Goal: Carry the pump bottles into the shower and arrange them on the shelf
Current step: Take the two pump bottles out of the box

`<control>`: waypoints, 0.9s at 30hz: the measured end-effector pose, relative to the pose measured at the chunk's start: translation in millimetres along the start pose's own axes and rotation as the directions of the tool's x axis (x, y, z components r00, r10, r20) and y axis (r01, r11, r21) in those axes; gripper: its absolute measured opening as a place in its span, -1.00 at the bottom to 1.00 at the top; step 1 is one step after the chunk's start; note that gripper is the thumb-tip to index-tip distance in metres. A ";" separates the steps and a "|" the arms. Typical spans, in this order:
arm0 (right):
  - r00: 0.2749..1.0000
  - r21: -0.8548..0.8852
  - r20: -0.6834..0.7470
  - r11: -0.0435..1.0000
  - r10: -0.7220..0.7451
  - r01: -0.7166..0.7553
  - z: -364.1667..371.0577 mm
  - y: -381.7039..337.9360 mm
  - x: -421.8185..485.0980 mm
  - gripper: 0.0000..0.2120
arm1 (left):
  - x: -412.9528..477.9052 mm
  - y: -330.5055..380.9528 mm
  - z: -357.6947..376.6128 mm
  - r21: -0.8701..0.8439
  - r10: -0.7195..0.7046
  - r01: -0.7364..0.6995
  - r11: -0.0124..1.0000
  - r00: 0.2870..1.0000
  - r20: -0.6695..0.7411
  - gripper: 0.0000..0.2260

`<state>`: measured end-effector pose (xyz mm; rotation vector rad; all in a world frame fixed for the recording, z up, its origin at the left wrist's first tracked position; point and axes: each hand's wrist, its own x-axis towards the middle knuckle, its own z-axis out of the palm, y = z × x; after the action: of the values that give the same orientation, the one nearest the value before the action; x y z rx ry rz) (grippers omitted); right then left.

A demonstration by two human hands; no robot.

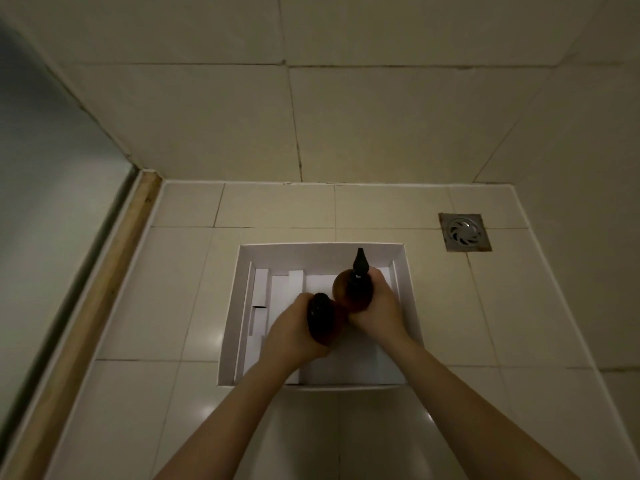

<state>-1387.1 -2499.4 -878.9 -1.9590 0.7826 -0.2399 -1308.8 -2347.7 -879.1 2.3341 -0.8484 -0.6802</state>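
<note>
I look down at a white open box (242, 289) on the tiled shower floor. My left hand (291, 334) grips a dark amber pump bottle (322, 318) seen from above, its black pump facing me. My right hand (377, 306) grips a second amber pump bottle (348, 289) whose black pump nozzle points away toward the wall. Both bottles are held side by side over the box, almost touching. White cardboard dividers line the box's left side. No shelf is in view.
A square metal floor drain (464, 232) sits at the right, near the back wall. Beige tiled walls (346, 116) close the back and right. A glass panel (45, 188) with a tan sill strip (104, 278) runs along the left.
</note>
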 end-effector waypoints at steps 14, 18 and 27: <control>0.954 0.248 -0.039 0.922 -0.298 0.298 -101.3 -121.1 -28.4 -0.28 | -49.1 58.3 -149.4 -0.581 0.050 -0.185 0.793 0.970 -0.240 -0.33; 0.943 0.236 -0.082 0.913 -0.321 0.332 -131.5 -152.1 -48.9 -0.26 | -67.3 86.1 -188.6 -0.642 0.019 -0.227 0.732 0.949 -0.314 -0.29; 0.970 0.245 -0.090 0.939 -0.225 0.241 -165.0 -174.7 -57.9 -0.30 | -86.4 117.5 -227.3 -0.659 -0.010 -0.223 0.718 0.944 -0.331 -0.34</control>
<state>-1436.1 -2527.4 -638.3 -1.8033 0.5262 -0.5192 -1274.3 -2289.3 -617.6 1.6240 -0.4594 -0.4461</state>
